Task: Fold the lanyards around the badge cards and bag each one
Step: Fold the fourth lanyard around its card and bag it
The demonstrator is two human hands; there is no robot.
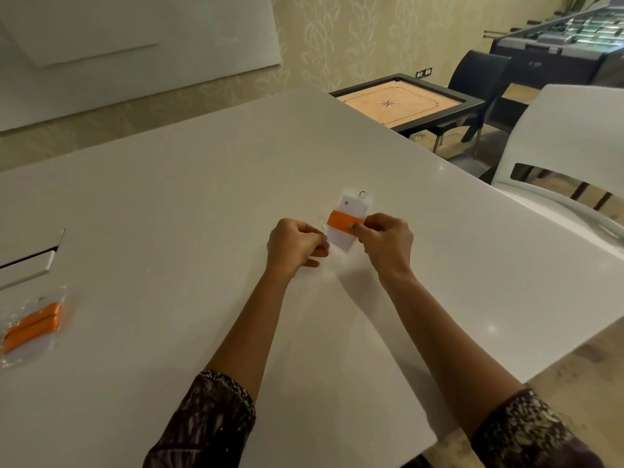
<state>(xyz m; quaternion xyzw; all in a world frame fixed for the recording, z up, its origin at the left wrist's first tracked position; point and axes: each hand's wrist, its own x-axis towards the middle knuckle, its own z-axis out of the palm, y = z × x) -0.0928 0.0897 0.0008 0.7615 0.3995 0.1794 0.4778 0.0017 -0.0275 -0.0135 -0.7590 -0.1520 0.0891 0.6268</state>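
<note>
Two bundles: bagged lanyard [32, 325] at the table [202, 197]'s left edge, orange lanyard [341, 221] round the badge card [342, 236] between my hands. My right hand [385, 241] pinches the orange lanyard against the card. My left hand [297, 243] pinches the clear bag [358, 196]'s edge.

Right hand [385, 243]: pinching the orange lanyard [342, 222] banding the card [344, 239].
Left hand [297, 243]: pinching the bag [368, 198] beside the card.
Table [202, 197]: carrying a second bag [32, 324] far left.

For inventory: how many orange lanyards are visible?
2 lanyards. One wraps the badge card pinched by the right hand; one lies bagged near the table's left edge. More may be hidden.
</note>
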